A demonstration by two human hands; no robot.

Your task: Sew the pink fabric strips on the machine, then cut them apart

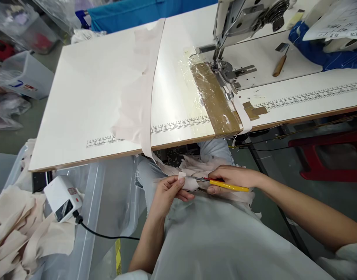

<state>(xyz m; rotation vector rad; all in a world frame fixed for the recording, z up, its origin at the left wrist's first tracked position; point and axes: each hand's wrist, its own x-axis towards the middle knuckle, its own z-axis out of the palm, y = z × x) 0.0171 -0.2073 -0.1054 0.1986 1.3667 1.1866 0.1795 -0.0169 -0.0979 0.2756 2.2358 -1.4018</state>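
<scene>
Over the lap, my left hand (170, 191) pinches the end of a pale pink fabric strip (147, 146) between thumb and fingers. My right hand (229, 177) is wrapped round yellow-handled scissors (232, 186), whose blades point left and lie at the strip's end close to my left fingertips. More pale pink fabric (206, 165) is bunched on the lap behind both hands. From the held end, the strip runs up over the table's front edge and joins a pink piece (134, 89) lying flat on the white table (87, 89).
A sewing machine (239, 19) stands at the table's right, near a wooden-handled tool (279, 66). Clear bins (91, 217) at lower left hold fabric pieces (15, 229) and a white device (63, 198) with a black cable. A red stool (330, 155) is at right.
</scene>
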